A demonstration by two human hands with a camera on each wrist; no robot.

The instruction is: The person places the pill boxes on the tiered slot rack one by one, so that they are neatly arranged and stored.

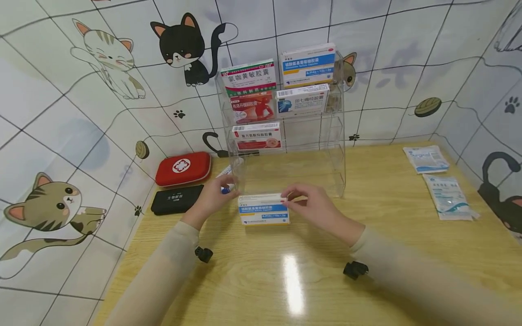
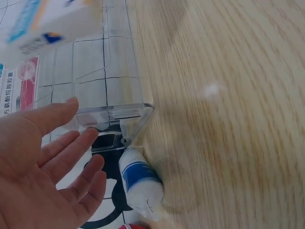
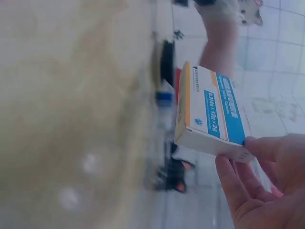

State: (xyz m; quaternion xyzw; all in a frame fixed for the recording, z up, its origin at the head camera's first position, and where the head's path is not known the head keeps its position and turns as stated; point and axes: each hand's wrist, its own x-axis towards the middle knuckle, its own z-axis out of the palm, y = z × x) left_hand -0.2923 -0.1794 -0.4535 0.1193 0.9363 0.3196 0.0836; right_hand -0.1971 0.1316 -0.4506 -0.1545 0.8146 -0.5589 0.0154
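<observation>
My right hand (image 1: 318, 208) pinches a white, blue and yellow medicine box (image 1: 263, 210) by its right end, thumb and fingers on that end in the right wrist view. The box is upright in front of the clear stand (image 1: 289, 170), its printed face towards me. Beside the box's left end is my left hand (image 1: 212, 197). The left wrist view shows this hand (image 2: 52, 162) with loosely bent, spread fingers and nothing in them, apart from the blurred box (image 2: 71, 21). A white bottle with a blue band (image 2: 140, 179) lies just past its fingertips, partly hidden in the head view.
Several medicine boxes fill the upper tiers of the stand, among them a similar blue and white box (image 1: 308, 65) and a red and white one (image 1: 257, 136). At left lie a red first-aid case (image 1: 183, 169) and a black pouch (image 1: 175, 199). Two white-blue packets (image 1: 448, 197) lie at right.
</observation>
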